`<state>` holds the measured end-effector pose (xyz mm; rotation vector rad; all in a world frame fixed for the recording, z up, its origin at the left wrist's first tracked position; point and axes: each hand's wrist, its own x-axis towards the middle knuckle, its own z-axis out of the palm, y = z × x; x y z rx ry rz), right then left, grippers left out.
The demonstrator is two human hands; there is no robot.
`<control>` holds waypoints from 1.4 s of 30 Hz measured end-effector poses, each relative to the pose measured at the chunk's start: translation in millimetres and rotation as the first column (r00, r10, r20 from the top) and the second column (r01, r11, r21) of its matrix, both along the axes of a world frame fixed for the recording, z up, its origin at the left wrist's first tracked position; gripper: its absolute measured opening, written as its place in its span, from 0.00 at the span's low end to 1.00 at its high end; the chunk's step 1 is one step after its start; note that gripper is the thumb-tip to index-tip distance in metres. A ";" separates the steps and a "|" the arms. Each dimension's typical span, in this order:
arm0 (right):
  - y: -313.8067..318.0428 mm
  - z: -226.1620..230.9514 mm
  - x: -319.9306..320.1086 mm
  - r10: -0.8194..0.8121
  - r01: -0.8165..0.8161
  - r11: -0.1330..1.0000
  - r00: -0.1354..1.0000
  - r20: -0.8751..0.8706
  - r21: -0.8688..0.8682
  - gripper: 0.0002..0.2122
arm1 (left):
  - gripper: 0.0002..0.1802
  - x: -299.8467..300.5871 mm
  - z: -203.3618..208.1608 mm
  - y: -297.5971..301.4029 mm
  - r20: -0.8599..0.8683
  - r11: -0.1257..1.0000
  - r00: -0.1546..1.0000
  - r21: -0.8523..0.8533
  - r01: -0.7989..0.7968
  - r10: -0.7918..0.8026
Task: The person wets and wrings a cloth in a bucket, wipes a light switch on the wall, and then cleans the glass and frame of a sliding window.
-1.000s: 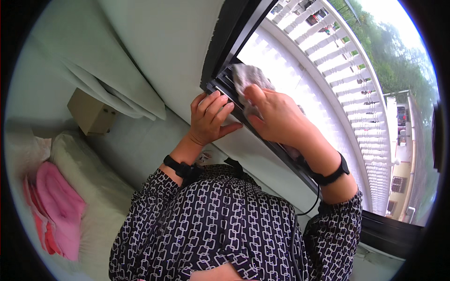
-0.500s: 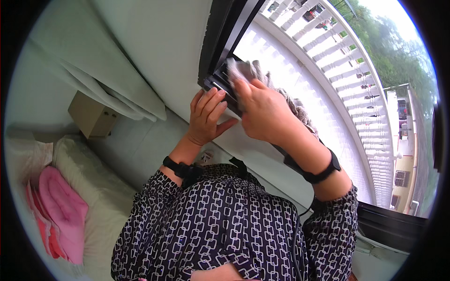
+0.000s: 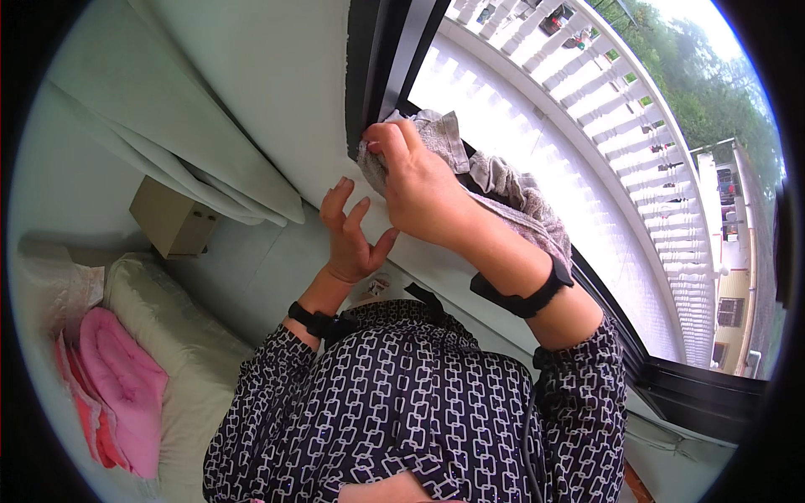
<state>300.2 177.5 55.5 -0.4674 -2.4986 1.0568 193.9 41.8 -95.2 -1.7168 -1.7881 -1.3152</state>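
Note:
In my right hand (image 3: 423,184) is a grey-beige cloth (image 3: 436,134), pressed into the corner of the dark window frame (image 3: 387,63). Its loose part trails along the sill track beside my right forearm, bunched and folded. Just left of it, my left hand (image 3: 356,230) is held up with its fingers apart and holds nothing. It is near the pale ledge below the frame, and whether it touches the ledge I cannot tell. The fingertips of my right hand are partly sunk in the cloth.
Past the window opening stands a white baluster railing (image 3: 604,92) on a tiled balcony. To the left hang pale curtains (image 3: 168,138) by a beige box-like cabinet (image 3: 172,218). A pale cushioned seat (image 3: 180,335) bears pink fabric (image 3: 122,381) at lower left.
My right hand has moved left with the cloth into the frame's corner, covering it. My left hand has come off the frame edge and dropped slightly.

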 end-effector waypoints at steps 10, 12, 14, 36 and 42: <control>-0.1 9.7 43.3 -0.194 0.121 0.877 0.975 0.112 0.465 0.21 | 0.42 1.8 30.0 4.7 -0.026 0.986 0.999 -0.164 0.029 -0.033; -1.4 -8.5 29.1 -0.153 0.082 0.877 0.982 0.113 0.473 0.21 | 0.44 2.4 27.2 6.7 0.118 0.990 0.990 -0.106 0.092 -0.079; 3.2 -11.2 10.3 -0.112 0.063 0.901 0.990 0.090 0.428 0.20 | 0.44 -1.8 26.3 2.5 0.197 0.988 0.977 -0.116 0.104 -0.080; 30.5 13.2 39.0 -0.083 0.035 0.978 0.969 0.231 0.207 0.16 | 0.45 3.5 35.3 10.3 0.033 0.980 0.995 -0.169 0.104 -0.099; 5.9 -3.8 12.6 -0.191 -0.031 0.827 0.924 0.332 0.562 0.15 | 0.45 11.4 27.7 17.1 0.050 0.983 0.996 -0.164 0.084 -0.077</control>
